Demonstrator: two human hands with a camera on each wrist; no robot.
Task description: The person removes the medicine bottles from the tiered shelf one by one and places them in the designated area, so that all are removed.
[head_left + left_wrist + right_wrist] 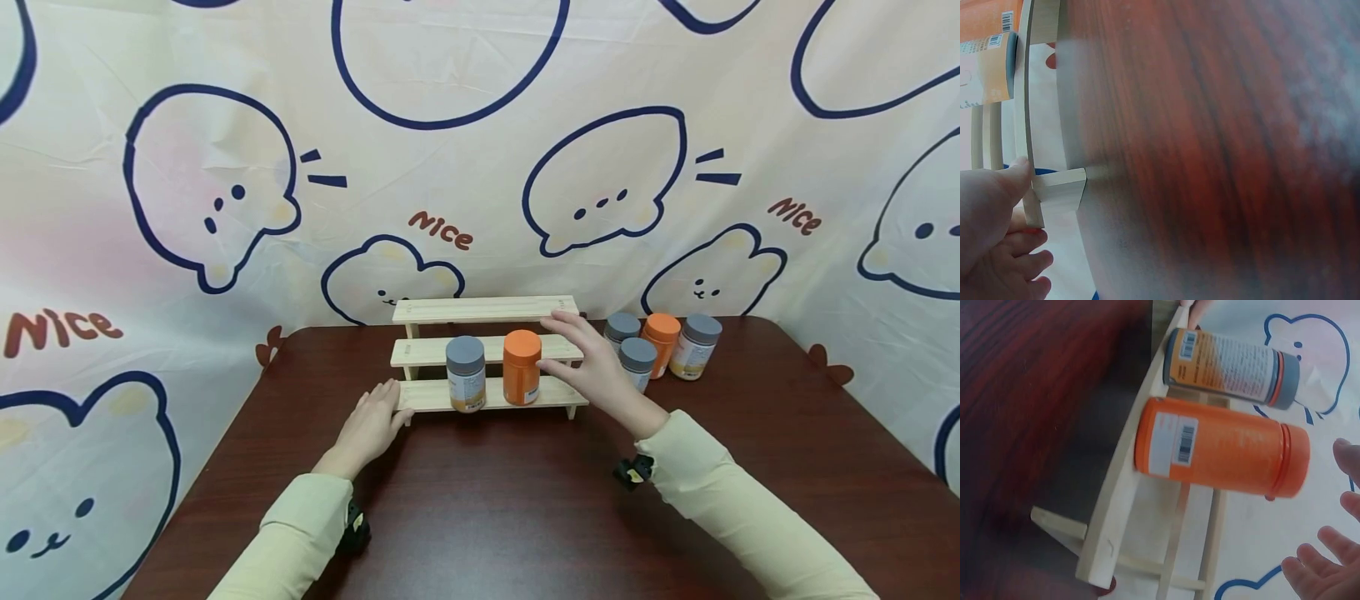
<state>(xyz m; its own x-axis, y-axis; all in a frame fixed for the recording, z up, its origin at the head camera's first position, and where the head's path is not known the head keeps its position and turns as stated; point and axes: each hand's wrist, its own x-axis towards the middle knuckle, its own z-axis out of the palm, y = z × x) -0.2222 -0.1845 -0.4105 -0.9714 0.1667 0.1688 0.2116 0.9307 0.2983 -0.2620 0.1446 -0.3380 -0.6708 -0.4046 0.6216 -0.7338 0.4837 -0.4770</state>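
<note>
Fingers (1334, 545) spread on right hand (600, 375) near orange jar (521, 368), left hand (367, 427) pinching rack (483, 311), barcoded label (1175, 445) seemingly unreadable, "Nice" on backdrop (450, 175)

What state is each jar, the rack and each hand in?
Wooden rack: standing, lowest tier loaded.
Grey-lidded jar on the rack: upright, closed.
Orange jar on the rack: upright, closed.
Three grey-lidded jars off the rack: upright, closed.
Orange jar off the rack: upright, closed.
Left hand: gripping the rack's left end.
Right hand: open, holding nothing.

Dark table (495, 500) under a wooden rack (483, 310) with two jars (521, 371), four jars (696, 350) alongside
</note>
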